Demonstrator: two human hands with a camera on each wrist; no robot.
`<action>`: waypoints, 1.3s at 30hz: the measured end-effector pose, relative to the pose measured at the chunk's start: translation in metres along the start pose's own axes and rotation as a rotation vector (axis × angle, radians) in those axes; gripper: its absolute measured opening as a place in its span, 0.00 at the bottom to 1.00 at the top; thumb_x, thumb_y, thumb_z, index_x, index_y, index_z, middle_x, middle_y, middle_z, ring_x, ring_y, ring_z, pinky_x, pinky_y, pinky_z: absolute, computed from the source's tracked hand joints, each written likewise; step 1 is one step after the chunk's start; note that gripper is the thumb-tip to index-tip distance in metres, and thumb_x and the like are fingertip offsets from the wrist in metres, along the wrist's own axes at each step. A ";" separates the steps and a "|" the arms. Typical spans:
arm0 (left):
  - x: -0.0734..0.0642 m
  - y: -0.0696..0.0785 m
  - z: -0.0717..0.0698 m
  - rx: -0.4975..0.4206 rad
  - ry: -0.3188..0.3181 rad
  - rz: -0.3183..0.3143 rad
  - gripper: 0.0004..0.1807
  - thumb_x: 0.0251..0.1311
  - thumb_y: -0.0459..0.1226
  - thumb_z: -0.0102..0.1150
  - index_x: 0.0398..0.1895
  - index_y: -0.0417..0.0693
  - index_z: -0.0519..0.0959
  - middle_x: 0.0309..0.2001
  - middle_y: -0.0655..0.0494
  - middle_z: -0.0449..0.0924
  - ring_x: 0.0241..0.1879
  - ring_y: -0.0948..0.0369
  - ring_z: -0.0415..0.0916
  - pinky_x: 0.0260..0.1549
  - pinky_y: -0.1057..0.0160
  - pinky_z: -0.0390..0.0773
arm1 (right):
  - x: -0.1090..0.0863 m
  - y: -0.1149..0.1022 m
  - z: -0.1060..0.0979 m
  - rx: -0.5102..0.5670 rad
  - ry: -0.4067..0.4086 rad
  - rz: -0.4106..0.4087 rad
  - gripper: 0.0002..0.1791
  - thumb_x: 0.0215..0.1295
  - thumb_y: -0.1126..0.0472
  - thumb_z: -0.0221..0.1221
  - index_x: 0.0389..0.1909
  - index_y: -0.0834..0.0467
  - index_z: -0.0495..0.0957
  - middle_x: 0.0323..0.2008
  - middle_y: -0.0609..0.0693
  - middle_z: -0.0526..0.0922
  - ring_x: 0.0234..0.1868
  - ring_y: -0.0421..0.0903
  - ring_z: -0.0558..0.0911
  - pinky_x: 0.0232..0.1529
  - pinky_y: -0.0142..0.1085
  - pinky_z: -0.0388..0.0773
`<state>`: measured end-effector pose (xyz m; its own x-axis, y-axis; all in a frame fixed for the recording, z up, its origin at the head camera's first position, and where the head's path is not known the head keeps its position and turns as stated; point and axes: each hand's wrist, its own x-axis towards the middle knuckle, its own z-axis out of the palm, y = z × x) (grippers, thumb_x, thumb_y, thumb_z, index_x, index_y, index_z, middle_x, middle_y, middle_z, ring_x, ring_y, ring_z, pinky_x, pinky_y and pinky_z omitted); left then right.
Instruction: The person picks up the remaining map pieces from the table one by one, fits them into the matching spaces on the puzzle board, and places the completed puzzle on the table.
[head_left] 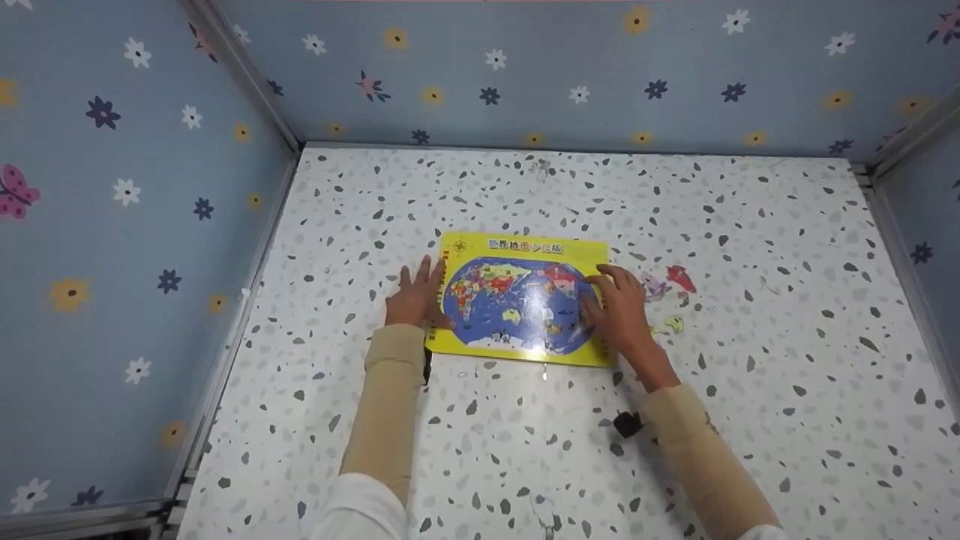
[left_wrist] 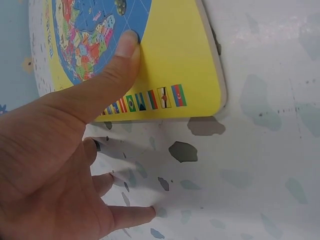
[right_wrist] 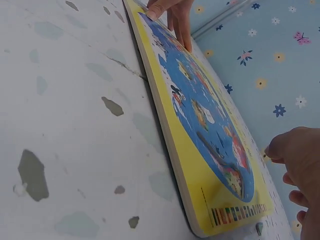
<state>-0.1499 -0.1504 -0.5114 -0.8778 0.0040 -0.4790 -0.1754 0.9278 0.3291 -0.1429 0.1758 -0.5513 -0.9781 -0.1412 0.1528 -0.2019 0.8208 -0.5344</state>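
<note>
A yellow world map puzzle board (head_left: 525,355) lies flat on the speckled table, its blue oval filled with coloured land pieces. My left hand (head_left: 418,295) is at the board's left edge. In the left wrist view its thumb (left_wrist: 129,47) rests on the blue of the map, while the other fingers spread over the tabletop beside the row of flags. Over the right edge is my right hand (head_left: 621,306), fingers loosely bent. The right wrist view shows this hand (right_wrist: 300,170) beside the board with nothing held.
Right of the board lie loose puzzle pieces: a red one (head_left: 681,278), a purple one (head_left: 654,286) partly behind my right hand, and a yellow-green one (head_left: 674,323). Blue flowered panels (head_left: 525,75) border the table at the back and both sides.
</note>
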 end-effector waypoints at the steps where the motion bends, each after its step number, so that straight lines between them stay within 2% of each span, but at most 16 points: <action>1: 0.003 -0.001 0.001 -0.002 -0.005 -0.007 0.62 0.44 0.43 0.76 0.77 0.60 0.42 0.78 0.54 0.33 0.75 0.42 0.31 0.63 0.29 0.52 | -0.001 0.002 -0.001 0.003 0.007 0.004 0.13 0.64 0.59 0.60 0.49 0.56 0.79 0.63 0.55 0.69 0.68 0.56 0.62 0.70 0.57 0.52; 5: 0.025 -0.013 0.017 0.009 0.005 -0.030 0.64 0.42 0.46 0.76 0.77 0.68 0.40 0.78 0.61 0.31 0.76 0.45 0.29 0.62 0.28 0.52 | -0.005 0.008 -0.006 -0.002 0.036 0.033 0.13 0.64 0.59 0.61 0.49 0.56 0.79 0.63 0.54 0.70 0.68 0.55 0.62 0.70 0.57 0.52; 7: 0.038 -0.023 0.028 0.019 0.022 -0.026 0.66 0.39 0.48 0.77 0.76 0.72 0.39 0.78 0.63 0.29 0.76 0.45 0.27 0.61 0.27 0.52 | -0.007 0.011 -0.008 -0.005 0.056 0.044 0.12 0.65 0.59 0.60 0.48 0.57 0.80 0.63 0.55 0.70 0.68 0.56 0.63 0.69 0.56 0.52; 9: 0.046 -0.029 0.035 0.028 0.034 -0.018 0.67 0.37 0.49 0.78 0.76 0.74 0.39 0.78 0.64 0.29 0.76 0.44 0.27 0.60 0.26 0.53 | -0.008 0.015 -0.010 -0.007 0.077 0.059 0.12 0.65 0.59 0.60 0.47 0.57 0.79 0.63 0.55 0.70 0.67 0.56 0.63 0.69 0.56 0.52; 12: 0.031 -0.020 0.023 0.015 0.002 -0.016 0.65 0.40 0.47 0.77 0.76 0.69 0.39 0.78 0.61 0.29 0.75 0.43 0.27 0.61 0.27 0.52 | -0.010 0.021 -0.012 0.006 0.114 0.070 0.12 0.64 0.59 0.61 0.46 0.59 0.80 0.62 0.57 0.71 0.66 0.57 0.64 0.68 0.57 0.53; 16: 0.001 -0.001 0.001 -0.006 -0.023 -0.014 0.60 0.46 0.43 0.75 0.77 0.61 0.42 0.78 0.56 0.33 0.76 0.44 0.30 0.62 0.28 0.51 | -0.012 0.031 -0.015 0.001 0.144 0.122 0.13 0.64 0.58 0.61 0.46 0.59 0.79 0.63 0.57 0.70 0.66 0.57 0.64 0.68 0.58 0.51; 18: -0.005 0.002 -0.002 0.000 -0.009 -0.004 0.59 0.47 0.44 0.74 0.77 0.59 0.43 0.78 0.55 0.34 0.76 0.43 0.31 0.62 0.28 0.52 | -0.013 0.035 -0.017 -0.012 0.149 0.162 0.13 0.64 0.57 0.60 0.45 0.59 0.78 0.64 0.56 0.69 0.67 0.56 0.63 0.68 0.58 0.51; 21: -0.007 0.002 -0.002 0.013 -0.006 0.008 0.59 0.47 0.44 0.74 0.77 0.58 0.43 0.78 0.53 0.34 0.75 0.41 0.32 0.62 0.29 0.53 | -0.012 0.041 -0.020 -0.026 0.156 0.226 0.12 0.64 0.57 0.60 0.44 0.59 0.77 0.64 0.56 0.67 0.68 0.57 0.61 0.69 0.56 0.51; 26: -0.002 0.000 -0.001 -0.003 -0.014 0.002 0.61 0.45 0.46 0.75 0.77 0.60 0.42 0.78 0.54 0.33 0.75 0.41 0.31 0.62 0.28 0.52 | -0.012 0.049 -0.024 -0.065 0.161 0.311 0.12 0.65 0.57 0.58 0.43 0.61 0.77 0.67 0.58 0.64 0.71 0.58 0.56 0.70 0.57 0.48; 28: 0.008 -0.008 0.006 0.007 0.000 0.006 0.62 0.45 0.47 0.75 0.77 0.63 0.41 0.78 0.56 0.32 0.75 0.42 0.30 0.62 0.29 0.53 | -0.012 0.051 -0.025 -0.074 0.160 0.337 0.12 0.66 0.56 0.56 0.43 0.61 0.76 0.67 0.58 0.63 0.72 0.57 0.56 0.71 0.56 0.47; 33: 0.006 -0.006 0.004 0.006 -0.001 -0.003 0.60 0.47 0.44 0.74 0.77 0.62 0.41 0.78 0.57 0.33 0.76 0.44 0.30 0.63 0.28 0.51 | -0.011 0.053 -0.025 -0.086 0.156 0.399 0.13 0.68 0.54 0.54 0.41 0.61 0.76 0.67 0.57 0.63 0.71 0.57 0.55 0.71 0.55 0.44; 35: -0.004 0.002 -0.003 -0.008 -0.013 -0.015 0.59 0.47 0.44 0.74 0.77 0.60 0.42 0.78 0.55 0.33 0.75 0.43 0.30 0.62 0.27 0.50 | -0.011 0.053 -0.025 -0.087 0.147 0.430 0.14 0.68 0.53 0.54 0.41 0.61 0.75 0.67 0.57 0.63 0.72 0.56 0.53 0.72 0.54 0.42; 39: -0.003 0.001 -0.002 0.001 -0.007 -0.010 0.60 0.46 0.44 0.74 0.77 0.59 0.42 0.78 0.54 0.34 0.75 0.42 0.31 0.62 0.28 0.51 | -0.009 0.053 -0.024 -0.083 0.128 0.476 0.16 0.69 0.50 0.52 0.41 0.60 0.76 0.67 0.57 0.61 0.74 0.56 0.50 0.73 0.54 0.40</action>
<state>-0.1482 -0.1499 -0.5074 -0.8730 -0.0029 -0.4878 -0.1840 0.9281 0.3238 -0.1438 0.2337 -0.5604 -0.9458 0.3245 0.0116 0.2750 0.8196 -0.5025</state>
